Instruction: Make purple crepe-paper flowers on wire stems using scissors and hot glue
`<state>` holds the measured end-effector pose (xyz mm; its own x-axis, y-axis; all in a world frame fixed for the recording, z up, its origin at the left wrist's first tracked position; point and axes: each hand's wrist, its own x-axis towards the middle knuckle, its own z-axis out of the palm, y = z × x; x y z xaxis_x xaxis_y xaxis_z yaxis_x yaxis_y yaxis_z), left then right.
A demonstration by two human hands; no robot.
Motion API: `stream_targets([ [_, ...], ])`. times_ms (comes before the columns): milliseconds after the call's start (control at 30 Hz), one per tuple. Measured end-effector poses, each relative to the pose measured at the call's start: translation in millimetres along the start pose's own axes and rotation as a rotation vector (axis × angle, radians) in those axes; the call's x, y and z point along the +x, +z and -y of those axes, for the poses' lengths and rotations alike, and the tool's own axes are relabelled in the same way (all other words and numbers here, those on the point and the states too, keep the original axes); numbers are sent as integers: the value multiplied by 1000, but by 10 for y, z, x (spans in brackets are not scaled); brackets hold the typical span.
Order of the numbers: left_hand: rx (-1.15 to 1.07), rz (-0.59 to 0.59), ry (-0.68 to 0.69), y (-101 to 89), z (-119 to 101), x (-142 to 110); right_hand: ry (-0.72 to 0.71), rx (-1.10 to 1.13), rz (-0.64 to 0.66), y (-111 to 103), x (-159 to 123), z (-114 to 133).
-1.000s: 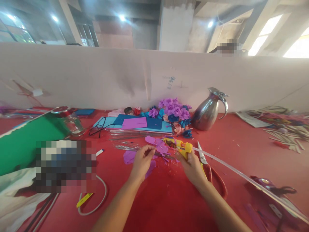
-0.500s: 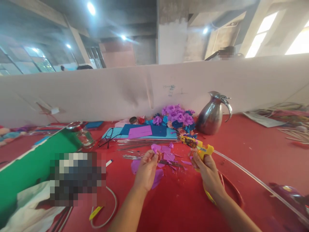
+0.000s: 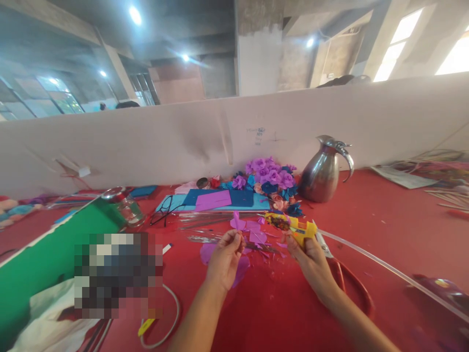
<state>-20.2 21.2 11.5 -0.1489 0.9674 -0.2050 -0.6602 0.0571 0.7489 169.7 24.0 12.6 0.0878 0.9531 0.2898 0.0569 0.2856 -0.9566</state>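
My left hand (image 3: 227,256) is closed in a pinch, and a small purple paper flower piece (image 3: 237,221) stands up just above the fingertips. The thin stem between the fingers is mostly hidden. My right hand (image 3: 310,259) is wrapped round a yellow hot glue gun (image 3: 303,231). Its stained nozzle end points left, a short way right of the purple piece, and does not seem to touch it. A long clear glue stick (image 3: 370,259) runs out of the gun's back. Purple paper petals (image 3: 257,237) and thin wires (image 3: 205,238) lie on the table behind my hands.
Purple, blue and pink paper flowers (image 3: 271,176) are heaped by the wall, beside a steel jug (image 3: 320,171). Paper sheets (image 3: 240,198), black glasses (image 3: 166,215) and a glass jar (image 3: 128,208) sit left of them. Red-handled scissors (image 3: 353,278) lie by my right wrist.
The glue gun has moved left and levelled somewhat, its nozzle closer to my left hand. The purple piece now stands more upright above my left fingers. More of the scissors shows.
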Motion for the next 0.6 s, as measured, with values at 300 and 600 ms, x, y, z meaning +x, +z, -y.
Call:
stream_targets([
  [300, 101, -102, -4, 7, 35, 0, 91, -87, 155, 9, -79, -48],
  [600, 187, -61, -15, 34, 45, -26, 88, -105, 215, 25, -94, -133],
])
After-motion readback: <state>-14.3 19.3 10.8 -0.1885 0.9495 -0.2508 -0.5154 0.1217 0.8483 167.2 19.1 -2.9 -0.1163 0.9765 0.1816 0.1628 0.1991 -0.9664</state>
